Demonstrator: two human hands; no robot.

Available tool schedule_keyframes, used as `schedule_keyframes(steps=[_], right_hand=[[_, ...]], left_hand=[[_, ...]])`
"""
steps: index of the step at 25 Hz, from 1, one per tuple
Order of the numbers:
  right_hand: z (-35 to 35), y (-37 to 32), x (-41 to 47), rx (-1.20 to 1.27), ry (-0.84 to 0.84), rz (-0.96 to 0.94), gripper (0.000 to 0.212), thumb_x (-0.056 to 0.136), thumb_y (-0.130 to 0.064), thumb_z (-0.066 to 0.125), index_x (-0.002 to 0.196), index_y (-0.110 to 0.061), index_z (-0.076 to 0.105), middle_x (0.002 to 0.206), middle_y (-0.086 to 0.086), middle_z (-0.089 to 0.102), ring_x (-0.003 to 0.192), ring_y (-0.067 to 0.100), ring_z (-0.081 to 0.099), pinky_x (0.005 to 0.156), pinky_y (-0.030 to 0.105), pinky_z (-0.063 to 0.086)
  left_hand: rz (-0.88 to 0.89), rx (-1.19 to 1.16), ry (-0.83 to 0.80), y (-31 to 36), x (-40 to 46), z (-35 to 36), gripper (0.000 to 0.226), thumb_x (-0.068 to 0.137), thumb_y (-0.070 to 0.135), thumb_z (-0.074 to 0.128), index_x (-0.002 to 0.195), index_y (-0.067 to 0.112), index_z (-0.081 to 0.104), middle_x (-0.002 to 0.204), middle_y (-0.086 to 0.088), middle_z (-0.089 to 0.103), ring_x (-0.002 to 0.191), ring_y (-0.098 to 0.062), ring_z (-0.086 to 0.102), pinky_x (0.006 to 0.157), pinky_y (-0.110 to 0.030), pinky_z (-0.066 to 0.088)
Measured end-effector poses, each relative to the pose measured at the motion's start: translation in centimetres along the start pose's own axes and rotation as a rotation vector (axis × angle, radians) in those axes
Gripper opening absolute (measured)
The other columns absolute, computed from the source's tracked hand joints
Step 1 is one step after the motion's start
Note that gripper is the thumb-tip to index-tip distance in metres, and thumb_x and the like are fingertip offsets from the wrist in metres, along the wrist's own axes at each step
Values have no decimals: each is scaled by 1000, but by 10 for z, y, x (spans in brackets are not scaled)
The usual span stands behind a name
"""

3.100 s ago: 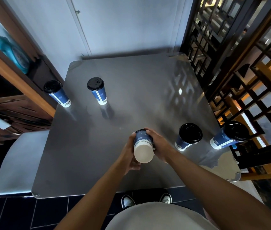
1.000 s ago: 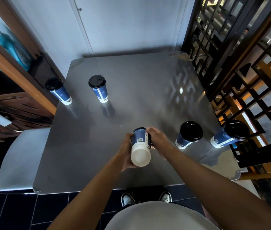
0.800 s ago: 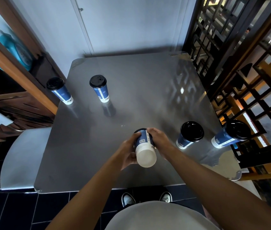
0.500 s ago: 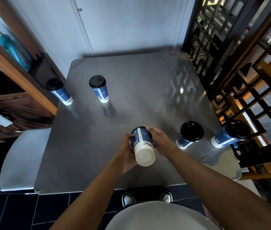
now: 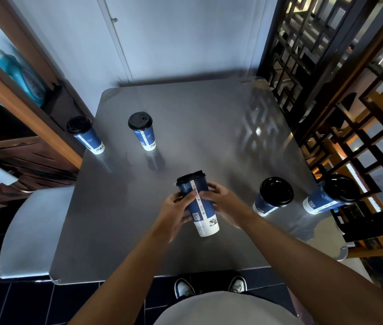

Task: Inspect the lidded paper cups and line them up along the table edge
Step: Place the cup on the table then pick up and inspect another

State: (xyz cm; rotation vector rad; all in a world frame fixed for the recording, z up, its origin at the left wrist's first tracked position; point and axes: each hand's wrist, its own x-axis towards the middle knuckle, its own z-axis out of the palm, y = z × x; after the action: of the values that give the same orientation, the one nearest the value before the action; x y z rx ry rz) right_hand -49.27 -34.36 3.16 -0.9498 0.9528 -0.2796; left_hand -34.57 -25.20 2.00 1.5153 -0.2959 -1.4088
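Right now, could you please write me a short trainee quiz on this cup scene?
1. How many cups stand on the table?
2. True or false: one hand alone has a grip on the lifted cup.
3. The lifted cup's lid points: A) toward the person B) away from the person.

Key: 1. Four; the fifth is held. 2. False: the left hand and right hand both hold it. 3. B.
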Motion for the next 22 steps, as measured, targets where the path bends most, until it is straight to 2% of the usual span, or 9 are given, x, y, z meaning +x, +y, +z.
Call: schedule_keyframes(steps=[3,6,7,9,11,12,15,17,22], right_hand=[[0,-3,6,-319,-56,1,61,78,-13,79,134,-17,56,124,2,70,109,22,70,100,47,55],[0,-19,14,-497,51,-98,74,68,-12,86,135,-21,55,126,-5,67,113,15,66,101,43,54],[1,-24,17,-501,87,-127,79,67,-11,88,137,-21,53,127,-5,66,115,15,64,101,39,53],[4,-33,25,-498,131,-167,83,66,-6,90,138,-20,51,126,-4,66,116,19,64,90,28,53],[9,-42,37,-528,183,-208,84,68,-3,87,140,-20,48,126,-1,66,114,22,66,87,29,53],[10,-48,43,-555,208,-230,85,69,-5,87,142,-22,47,127,-1,66,112,21,66,89,31,53],[9,-71,68,-639,285,-280,87,70,-12,86,144,-27,44,121,-6,64,104,15,62,82,25,47],[2,-87,90,-641,296,-310,85,70,-10,84,143,-26,44,122,-6,62,108,17,60,84,25,47],[-27,-111,149,-678,282,-341,81,69,-14,85,138,-26,45,117,-6,65,107,15,59,74,13,43]], left_hand=[[104,1,-113,9,7,-7,41,95,15,68,134,7,57,126,-18,71,108,-31,73,85,-42,60],[154,258,-137,21,15,-8,54,93,3,69,142,18,48,134,-13,65,120,-31,65,102,-49,53],[183,358,-141,26,19,-8,58,91,2,70,141,22,46,133,-8,65,118,-27,64,101,-45,53],[251,496,-161,36,29,-11,57,90,0,71,133,26,44,122,5,62,110,-12,63,90,-24,53],[313,588,-126,48,43,-16,53,91,1,69,130,26,43,113,14,58,107,-10,60,76,-9,47],[340,616,-102,54,52,-18,51,92,1,68,131,24,45,112,12,60,111,-13,60,77,-10,46],[395,645,-47,78,82,-15,55,90,0,69,138,15,47,125,-4,64,122,-21,61,92,-31,53],[411,634,-8,92,106,-8,54,88,0,70,136,15,49,127,-6,65,123,-22,62,100,-40,52],[402,583,29,113,162,16,58,85,-1,74,134,18,49,126,0,64,125,-19,61,101,-33,49]])
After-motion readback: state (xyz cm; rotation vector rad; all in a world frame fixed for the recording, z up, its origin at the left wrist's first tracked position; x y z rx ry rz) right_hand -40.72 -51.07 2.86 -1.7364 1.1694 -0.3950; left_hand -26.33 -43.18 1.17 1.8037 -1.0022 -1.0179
